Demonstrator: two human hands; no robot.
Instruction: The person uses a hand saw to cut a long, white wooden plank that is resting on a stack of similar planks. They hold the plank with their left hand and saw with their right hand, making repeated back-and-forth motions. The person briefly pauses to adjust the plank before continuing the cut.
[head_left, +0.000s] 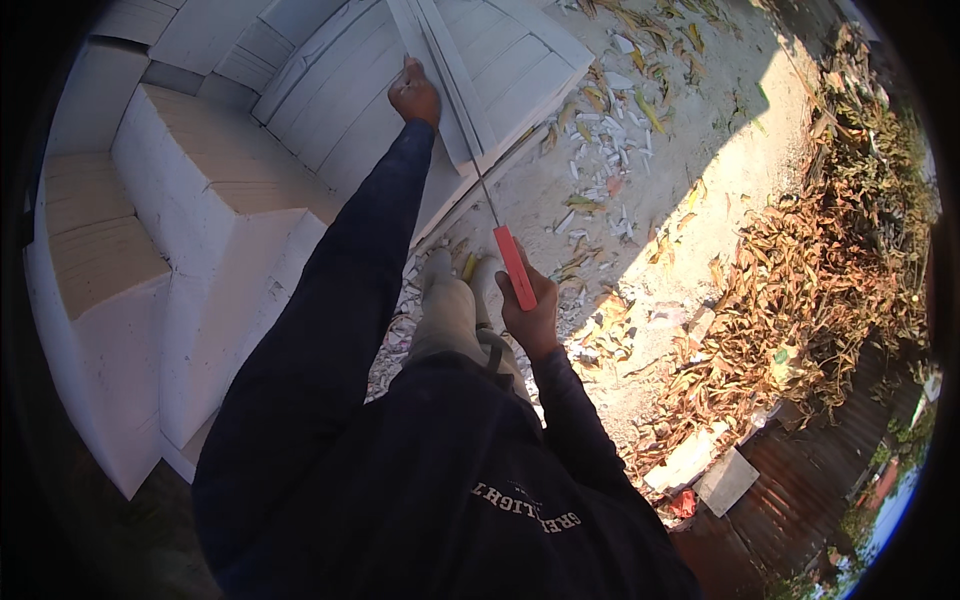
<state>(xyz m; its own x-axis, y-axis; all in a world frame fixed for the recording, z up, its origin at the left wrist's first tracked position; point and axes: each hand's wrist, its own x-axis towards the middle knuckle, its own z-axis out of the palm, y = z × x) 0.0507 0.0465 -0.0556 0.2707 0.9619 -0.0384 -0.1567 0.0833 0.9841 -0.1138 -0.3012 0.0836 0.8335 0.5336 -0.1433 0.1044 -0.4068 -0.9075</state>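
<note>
My right hand [530, 312] is wrapped round the red handle of a long, thin-bladed tool [515, 265]. Its narrow metal blade reaches up and left along a long white strip [450, 105], which lies across a large white slab [350, 105]. Further up, my left hand [414, 95] is closed at the strip's left edge, pressed down on it. The undersides of its fingers are hidden. The slab shows faint parallel lines on its top and ends in a straight edge on the right.
White blocks [215, 150] are stacked on the left. White offcuts [610, 145] and leaves litter the ground right of the slab. Dry leaves [790, 290] form a heap along the right, with a rusty corrugated sheet [790, 490] below. My boots [440, 270] stand beside the slab.
</note>
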